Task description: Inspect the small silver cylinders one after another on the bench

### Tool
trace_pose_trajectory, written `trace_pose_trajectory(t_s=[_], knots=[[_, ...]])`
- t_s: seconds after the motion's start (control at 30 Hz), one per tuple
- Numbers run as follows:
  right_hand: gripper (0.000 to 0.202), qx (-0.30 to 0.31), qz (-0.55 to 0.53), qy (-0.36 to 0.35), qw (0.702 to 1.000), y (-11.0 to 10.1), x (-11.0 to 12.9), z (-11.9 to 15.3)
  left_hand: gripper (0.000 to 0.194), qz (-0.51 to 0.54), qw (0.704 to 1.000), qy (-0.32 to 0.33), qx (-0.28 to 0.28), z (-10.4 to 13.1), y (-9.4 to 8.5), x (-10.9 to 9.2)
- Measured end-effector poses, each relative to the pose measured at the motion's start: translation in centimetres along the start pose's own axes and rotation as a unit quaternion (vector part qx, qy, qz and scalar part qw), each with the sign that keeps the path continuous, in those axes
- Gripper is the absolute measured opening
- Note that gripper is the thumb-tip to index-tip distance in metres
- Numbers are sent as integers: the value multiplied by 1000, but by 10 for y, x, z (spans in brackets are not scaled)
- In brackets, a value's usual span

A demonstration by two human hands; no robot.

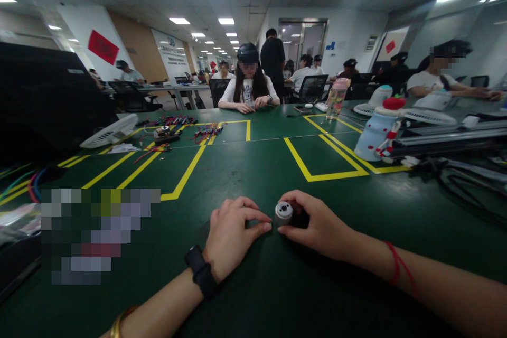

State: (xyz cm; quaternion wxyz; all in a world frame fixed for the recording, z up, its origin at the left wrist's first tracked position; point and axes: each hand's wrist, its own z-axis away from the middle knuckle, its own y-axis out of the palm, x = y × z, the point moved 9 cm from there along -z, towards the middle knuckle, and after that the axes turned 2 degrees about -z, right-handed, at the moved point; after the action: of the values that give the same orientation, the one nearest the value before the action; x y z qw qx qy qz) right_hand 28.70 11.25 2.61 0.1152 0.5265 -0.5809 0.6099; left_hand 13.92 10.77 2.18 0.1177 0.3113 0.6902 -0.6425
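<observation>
My right hand (312, 222) holds a small silver metal cylinder (283, 213) upright between thumb and fingers, low over the green table. Dark holes show in the cylinder's pale top face. Just left of it is my left hand (237, 227), its thumb and index fingertip pinched together. Something tiny may be between those fingertips, but it is too small to name. A narrow gap separates the left fingertips from the cylinder.
The green table (237, 169) carries yellow tape lines. Bundles of coloured wires (174, 122) and a white fan (111, 132) lie left. A blue bottle (374, 134) and metal rails (447, 140) stand right. Across the table sits a person (249, 84).
</observation>
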Motion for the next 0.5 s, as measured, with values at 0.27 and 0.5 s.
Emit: trace_pose_trajectory(t_s=[0.27,0.5], knots=[[39,-39,33,30,998,-26,-6,3,28,35,999,-7,7,4,-22,8],[61,-269,301,225,887,-213,-105,80,36,141,973,-173,-65,48,-75,119]])
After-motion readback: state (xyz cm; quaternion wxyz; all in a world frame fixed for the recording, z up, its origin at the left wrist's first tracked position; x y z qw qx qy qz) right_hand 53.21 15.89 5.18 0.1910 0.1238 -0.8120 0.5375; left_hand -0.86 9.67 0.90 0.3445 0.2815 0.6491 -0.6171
